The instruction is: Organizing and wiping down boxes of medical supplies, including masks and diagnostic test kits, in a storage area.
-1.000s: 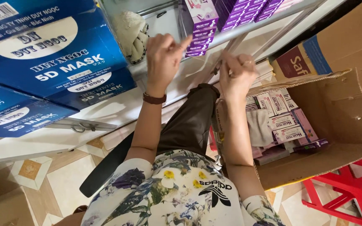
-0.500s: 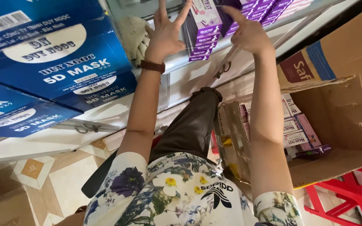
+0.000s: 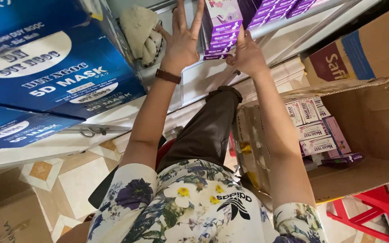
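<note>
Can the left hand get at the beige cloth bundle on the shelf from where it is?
Probably yes: the left hand is open, holding nothing, right beside the beige cloth bundle, with nothing between them.

Shelf layout
Stack of small boxes [image 3: 222, 28] on the shelf [image 3: 293, 20]; cloth [image 3: 142, 31] left of it; open carton [image 3: 361, 139] below right.

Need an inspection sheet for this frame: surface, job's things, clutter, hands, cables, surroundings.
Surface: metal shelf, loaded with small purple boxes.
Job's things: stack of purple and white boxes on the shelf edge; more of the same in the open cardboard carton.
Clutter: pale cloth bunched on the shelf.
Hands: left hand open, fingers spread beside the stack; right hand touching the stack's lower boxes.
Cables: nothing seen.
Surroundings: large blue cartons, red plastic stool, tiled floor.
</note>
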